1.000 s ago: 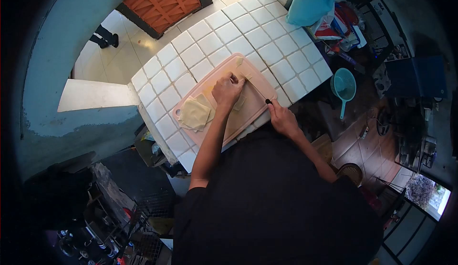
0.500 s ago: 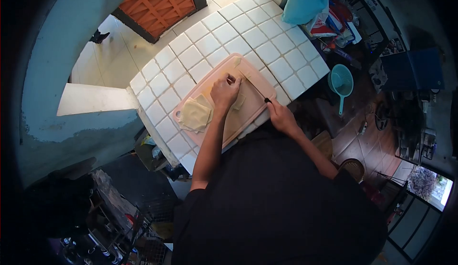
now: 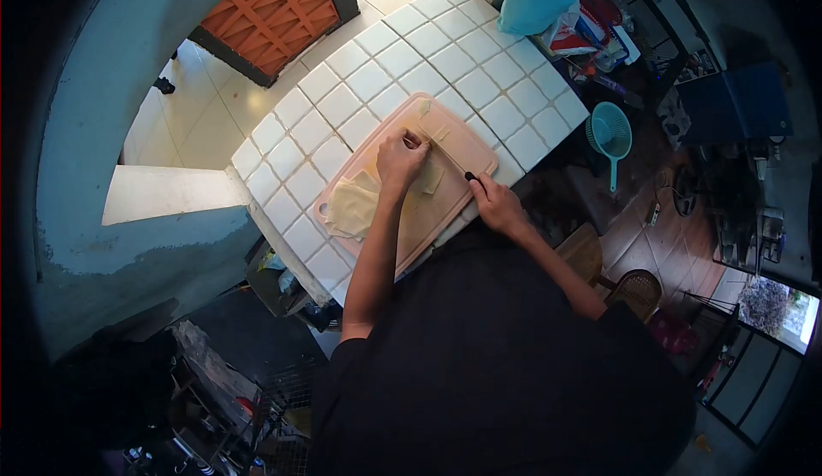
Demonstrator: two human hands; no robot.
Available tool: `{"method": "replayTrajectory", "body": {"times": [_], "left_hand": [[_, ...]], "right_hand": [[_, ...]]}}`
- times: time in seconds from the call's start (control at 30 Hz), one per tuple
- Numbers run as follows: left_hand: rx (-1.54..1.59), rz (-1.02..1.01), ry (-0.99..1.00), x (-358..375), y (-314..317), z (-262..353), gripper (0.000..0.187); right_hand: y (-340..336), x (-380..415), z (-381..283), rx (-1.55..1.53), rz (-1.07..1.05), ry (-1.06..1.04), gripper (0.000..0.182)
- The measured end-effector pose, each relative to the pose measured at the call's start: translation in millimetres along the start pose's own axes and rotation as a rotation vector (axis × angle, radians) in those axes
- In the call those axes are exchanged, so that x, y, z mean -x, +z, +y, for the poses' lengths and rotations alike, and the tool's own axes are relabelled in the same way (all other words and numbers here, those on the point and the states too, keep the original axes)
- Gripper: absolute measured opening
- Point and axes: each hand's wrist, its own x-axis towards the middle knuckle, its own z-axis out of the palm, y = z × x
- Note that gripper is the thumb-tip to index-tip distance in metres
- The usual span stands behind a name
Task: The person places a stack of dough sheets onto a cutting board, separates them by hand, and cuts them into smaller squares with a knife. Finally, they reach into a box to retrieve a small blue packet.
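Your right hand [image 3: 499, 207] is closed round the dark handle of a knife [image 3: 470, 176], at about 4 o'clock from the middle of the pink board [image 3: 473, 149]. The thin blade runs from that grip toward 10 o'clock, its far end close to your left fingers.

Your left hand [image 3: 401, 161] is over the middle of the board, with its fingers curled and drawn together, well short of open. The fingertips sit near the pale scraps; you can't tell from here whether they pinch one or only press down.

The stack of thin pale sheets [image 3: 350, 209] lies on the board at 8 o'clock, slightly fanned. A loose flat piece [image 3: 430, 180] lies between your two hands, toward 3 o'clock. A small strip [image 3: 442, 134] is at 1 o'clock, just beside the blade, and a small scrap [image 3: 425, 108] is near the far edge, toward 12. Those bits lying apart from the stack look like cut portions.

The board rests on the white tiled surface [image 3: 385, 56].
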Motion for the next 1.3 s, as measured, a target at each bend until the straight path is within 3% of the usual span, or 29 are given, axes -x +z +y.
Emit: {"method": "replayTrajectory", "body": {"times": [0.4, 0.57, 0.83, 1.3], "left_hand": [[-0.013, 0.008, 0.014, -2.5, 1.4, -1.8, 0.025], [-0.023, 0.055, 0.056, 2.3, 4.1, -2.6, 0.027], [0.248, 0.091, 0.116, 13.0, 1.4, -16.3, 0.018], [0.125, 0.093, 0.163, 7.7, 5.5, -19.9, 0.017]], "right_hand": [[-5.1, 7.7, -13.5, 0.182, -0.043, 0.053, 0.037], [-5.4, 3.2, -15.3, 0.101, -0.041, 0.064, 0.038], [0.2, 7.3, -6.3, -0.034, 0.021, 0.024, 0.037], [1.3, 1.8, -15.9, 0.127, -0.063, 0.036, 0.036]]}}
